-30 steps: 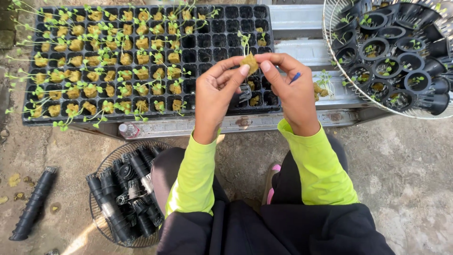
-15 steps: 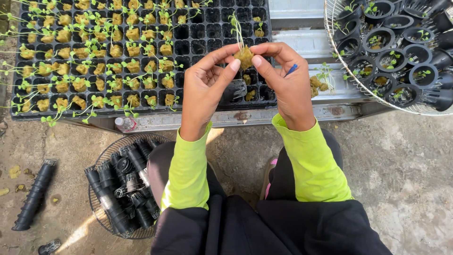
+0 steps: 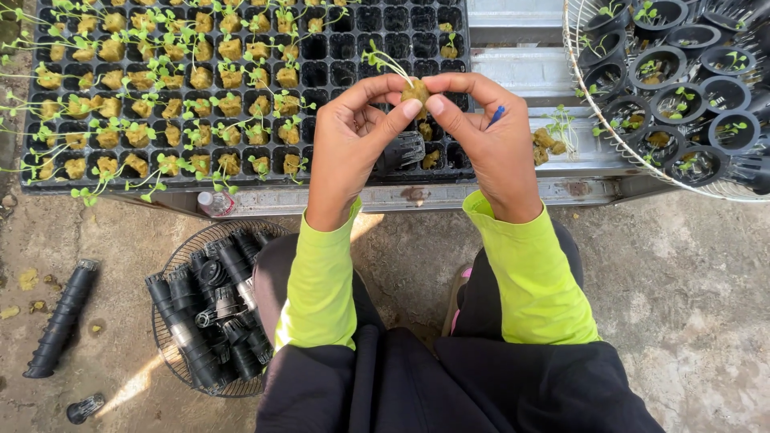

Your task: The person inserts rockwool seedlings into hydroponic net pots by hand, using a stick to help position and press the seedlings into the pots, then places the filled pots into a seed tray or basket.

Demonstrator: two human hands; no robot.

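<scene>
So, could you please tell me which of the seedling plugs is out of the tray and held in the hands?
The brown plug with a green sprout, pinched between the left hand and right hand above the black tray; the others sit in tray cells.

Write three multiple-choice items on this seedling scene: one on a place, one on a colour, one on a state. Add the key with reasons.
1. Where is the wire basket of stacked empty black net pots?
A. On the ground by the person's left knee
B. On the seedling tray
C. On the metal bench

2. What colour are the sleeves?
A. Red
B. Bright yellow-green
C. White

3. How is the seedling plug held?
A. Lying in the tray
B. Pinched between both hands
C. Dropped on the ground

Key: A, it sits on concrete below the bench; B, both sleeves show it; B, left hand and right hand fingertips meet on it.
</scene>
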